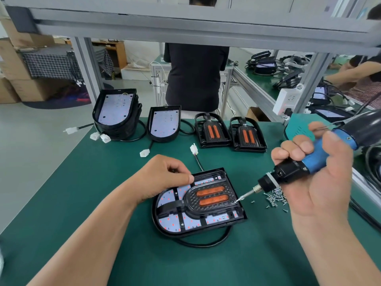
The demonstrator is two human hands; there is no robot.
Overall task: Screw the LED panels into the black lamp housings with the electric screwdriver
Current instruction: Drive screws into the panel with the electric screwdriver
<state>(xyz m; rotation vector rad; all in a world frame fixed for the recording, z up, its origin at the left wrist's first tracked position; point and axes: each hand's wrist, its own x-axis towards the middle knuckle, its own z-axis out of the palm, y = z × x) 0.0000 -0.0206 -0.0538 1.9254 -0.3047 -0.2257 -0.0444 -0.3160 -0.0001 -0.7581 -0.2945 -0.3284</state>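
Right hand (309,182) clenched round the electric screwdriver (321,155), its bit tip at the lamp housing (240,213) right edge.
Left hand (162,178), fingers curled, gripped the housing's far-left edge; the LED panel (171,221) faced up. Loose screws (275,197) lay just right. Bare green mat (92,193) stretched left and near; spare housings (117,112) lined the far edge.

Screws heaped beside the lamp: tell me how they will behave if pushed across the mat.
The screws are tiny and loose, so they would probably scatter rather than move as one heap. Several strays lie apart, suggesting they roll easily. The green mat looks matte, which may slow them.
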